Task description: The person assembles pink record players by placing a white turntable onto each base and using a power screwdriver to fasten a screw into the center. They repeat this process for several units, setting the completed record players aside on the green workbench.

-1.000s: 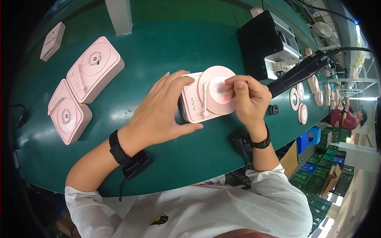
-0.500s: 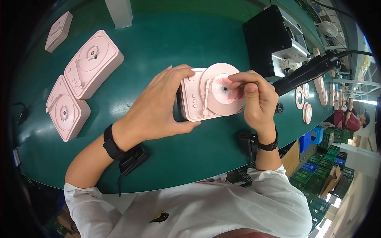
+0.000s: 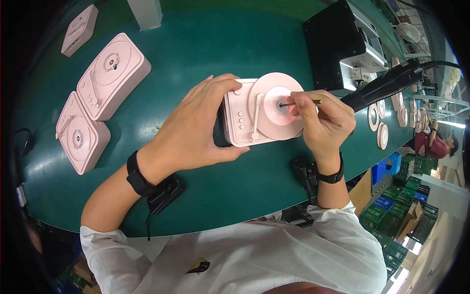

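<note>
The left hand (image 3: 193, 127) grasps the left end of a pink record player (image 3: 234, 105) at the middle of the green worktop (image 3: 225, 44), fingers at its far edge, thumb at its near edge. The right hand (image 3: 325, 120) pinches a thin rod (image 3: 288, 104), its tip at the centre of the round pink disc (image 3: 286, 82). Two pink players (image 3: 120, 78) lie to the left.

Pink turntable box (image 3: 247, 110), face up, knobs (image 3: 241, 120) on its left, tonearm (image 3: 257, 115) mid-box. Pink ringed disc (image 3: 274, 116) on box's right; thin rod (image 3: 289, 104) tip at disc centre.
</note>
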